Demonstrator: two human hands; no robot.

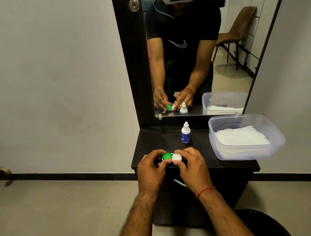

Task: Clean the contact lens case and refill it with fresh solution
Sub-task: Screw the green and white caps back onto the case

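Note:
The contact lens case (171, 157) has a green cap on its left well and a white cap on its right well. It is held just above the front of the dark dresser top (154, 141). My left hand (151, 170) grips the green-capped side with thumb and fingers. My right hand (191, 164) grips the white-capped side. A small solution bottle (185, 133) with a white nozzle cap and blue label stands upright behind the case, apart from both hands.
A clear plastic tub (272, 142) holding white tissue sits at the right of the dresser top. A mirror (200, 42) stands behind, reflecting the person. A metal drawer handle (179, 183) shows below my right hand. Tiled floor lies to the left.

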